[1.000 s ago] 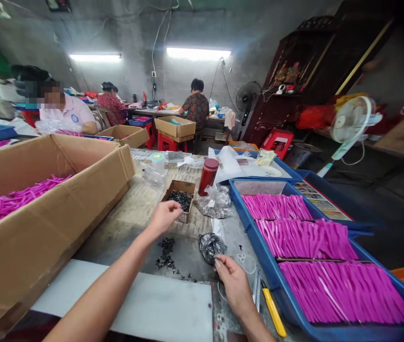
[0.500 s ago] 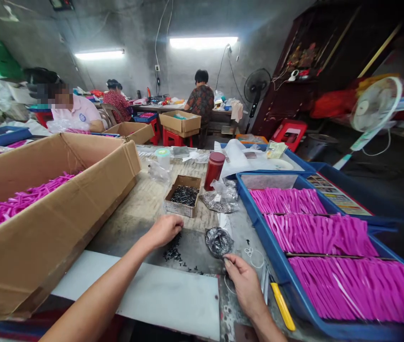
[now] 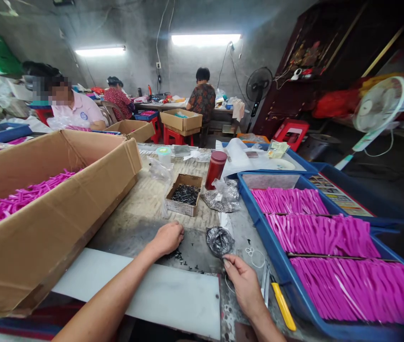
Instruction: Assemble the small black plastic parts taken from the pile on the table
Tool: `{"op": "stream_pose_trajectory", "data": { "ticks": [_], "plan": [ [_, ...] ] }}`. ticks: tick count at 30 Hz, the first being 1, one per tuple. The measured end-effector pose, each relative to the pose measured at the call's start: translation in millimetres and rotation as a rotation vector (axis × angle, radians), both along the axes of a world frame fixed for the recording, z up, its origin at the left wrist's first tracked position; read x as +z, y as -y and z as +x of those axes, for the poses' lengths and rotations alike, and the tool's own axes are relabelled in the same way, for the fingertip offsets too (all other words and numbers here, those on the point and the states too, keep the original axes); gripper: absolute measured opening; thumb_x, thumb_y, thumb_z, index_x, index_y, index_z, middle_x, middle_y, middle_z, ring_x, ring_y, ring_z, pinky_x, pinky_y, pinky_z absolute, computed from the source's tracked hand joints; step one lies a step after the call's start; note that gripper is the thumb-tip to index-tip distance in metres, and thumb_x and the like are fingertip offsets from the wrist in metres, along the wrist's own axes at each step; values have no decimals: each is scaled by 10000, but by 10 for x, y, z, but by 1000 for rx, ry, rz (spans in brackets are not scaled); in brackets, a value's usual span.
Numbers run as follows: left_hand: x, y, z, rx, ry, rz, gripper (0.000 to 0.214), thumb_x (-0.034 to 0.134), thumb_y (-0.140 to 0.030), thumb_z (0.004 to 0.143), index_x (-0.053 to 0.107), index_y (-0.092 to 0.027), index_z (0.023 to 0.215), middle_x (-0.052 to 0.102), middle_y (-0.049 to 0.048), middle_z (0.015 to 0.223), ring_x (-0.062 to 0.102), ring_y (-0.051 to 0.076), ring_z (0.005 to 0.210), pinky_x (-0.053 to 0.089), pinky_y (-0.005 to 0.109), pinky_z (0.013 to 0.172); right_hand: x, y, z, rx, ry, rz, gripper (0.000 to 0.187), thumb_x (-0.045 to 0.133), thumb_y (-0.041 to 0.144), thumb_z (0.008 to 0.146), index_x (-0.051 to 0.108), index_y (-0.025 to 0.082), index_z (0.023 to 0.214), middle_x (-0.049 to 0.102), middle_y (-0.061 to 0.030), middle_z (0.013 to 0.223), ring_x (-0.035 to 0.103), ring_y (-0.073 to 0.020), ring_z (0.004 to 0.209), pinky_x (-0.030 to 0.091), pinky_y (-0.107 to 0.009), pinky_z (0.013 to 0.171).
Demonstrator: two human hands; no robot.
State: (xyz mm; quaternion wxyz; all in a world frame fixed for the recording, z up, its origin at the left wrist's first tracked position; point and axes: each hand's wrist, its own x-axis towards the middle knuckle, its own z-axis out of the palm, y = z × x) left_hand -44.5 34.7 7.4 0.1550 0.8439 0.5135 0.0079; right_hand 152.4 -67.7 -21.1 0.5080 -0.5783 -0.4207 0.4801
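— What's different with the left hand (image 3: 168, 237)?
— It came back from the small cardboard box (image 3: 183, 194) and now covers the black pieces (image 3: 180, 257), most of them under its fingers.
— The right?
— Barely shifted.

We work in a room with grey concrete walls (image 3: 123, 28), lit by two fluorescent tubes (image 3: 206, 39). A dark wooden cabinet (image 3: 315, 61) stands at the right, beside a black standing fan (image 3: 258, 85) and a white fan (image 3: 380, 111). The floor (image 3: 383, 175) looks dark, perhaps concrete.

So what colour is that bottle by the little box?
Dark red bottle, seen in the head view.
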Motion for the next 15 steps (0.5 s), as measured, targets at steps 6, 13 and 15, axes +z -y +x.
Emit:
{"op": "stream_pose_trajectory", "data": {
  "ticks": [6,13,15],
  "plan": [
    [19,90,2,-50,52,-1,156,398,-129,685,550,-163,701,553,42,757,503,156,733,363,214,622,-15,-13,-1,-2,-7,0,241,531,318,650,613,131,779,563,-14,615,480,-148,591,386,-241,582],
    [64,71,4,-111,199,-70,165,416,-149,703,579,-170,697,557,24,735,505,133,704,359,193,631,-13,-11,-2,2,15,6,239,530,316,653,614,132,780,575,-16,633,486,-152,616,387,-242,605],
    [63,51,1,-84,223,-50,169,417,-153,709,585,-166,720,562,26,746,505,132,713,360,196,649,-17,-7,2,8,8,10,239,525,316,658,613,132,785,576,-17,635,487,-153,619,388,-242,605]
  ]
}}
